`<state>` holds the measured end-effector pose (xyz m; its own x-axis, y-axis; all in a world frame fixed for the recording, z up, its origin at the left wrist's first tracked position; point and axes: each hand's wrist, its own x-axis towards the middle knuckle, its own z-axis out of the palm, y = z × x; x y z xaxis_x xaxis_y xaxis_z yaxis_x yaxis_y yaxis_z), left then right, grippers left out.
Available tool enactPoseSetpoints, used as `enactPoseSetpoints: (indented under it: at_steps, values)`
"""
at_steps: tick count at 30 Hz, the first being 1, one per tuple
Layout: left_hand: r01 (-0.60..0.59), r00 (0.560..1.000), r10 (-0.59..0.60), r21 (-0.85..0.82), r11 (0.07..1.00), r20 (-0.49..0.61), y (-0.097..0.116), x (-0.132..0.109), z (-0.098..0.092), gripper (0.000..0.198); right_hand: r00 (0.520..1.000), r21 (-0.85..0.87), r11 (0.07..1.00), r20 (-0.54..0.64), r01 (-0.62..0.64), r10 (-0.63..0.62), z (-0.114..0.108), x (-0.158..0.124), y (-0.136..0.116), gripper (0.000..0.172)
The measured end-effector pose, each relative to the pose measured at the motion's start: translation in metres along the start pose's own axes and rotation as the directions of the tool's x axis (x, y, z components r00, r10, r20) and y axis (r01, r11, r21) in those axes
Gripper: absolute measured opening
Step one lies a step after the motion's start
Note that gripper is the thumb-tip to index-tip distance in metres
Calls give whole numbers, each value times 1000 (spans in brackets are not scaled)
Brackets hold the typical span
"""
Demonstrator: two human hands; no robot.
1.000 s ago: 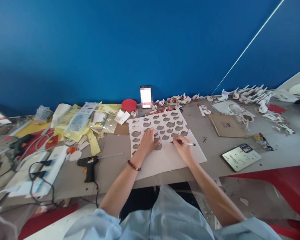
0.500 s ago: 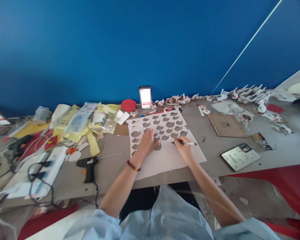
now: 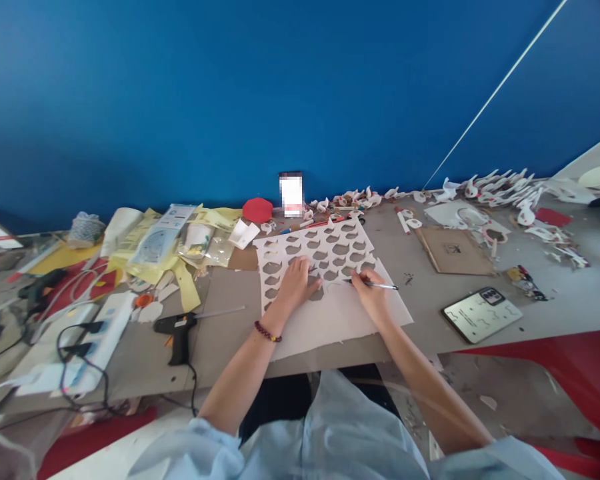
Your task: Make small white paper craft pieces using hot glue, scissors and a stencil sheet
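A white sheet with several cut-out holes lies on the grey table in front of me. My left hand rests flat on the sheet, fingers spread, pressing down something small that I cannot make out. My right hand is closed round a thin pen, its tip touching the sheet just right of my left fingers. A dark bead bracelet is on my left wrist.
A black glue gun and a white power strip with cables lie at the left. Yellow packets, a red round lid and a phone stand behind. At the right are a brown card, a phone case and white paper shapes.
My right hand with the pen has shifted slightly up and to the right along the sheet. My left hand stays in place.
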<state>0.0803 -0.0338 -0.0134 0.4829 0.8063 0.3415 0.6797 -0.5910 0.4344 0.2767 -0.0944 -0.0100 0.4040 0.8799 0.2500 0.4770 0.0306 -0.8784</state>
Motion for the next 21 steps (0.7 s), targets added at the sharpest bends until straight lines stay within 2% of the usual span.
enactPoseSetpoints:
  at_steps: [15, 21]
  values:
    - [2, 1000, -2, 0, 1000, 1, 1, 0, 0, 26, 1000, -74, 997, -9, 25, -26, 0, -1, 0, 37]
    - [-2, 1000, 2, -1, 1000, 2, -1, 0, 1, 28, 1000, -47, 999, -3, 5, -6, -1, -1, -2, 36]
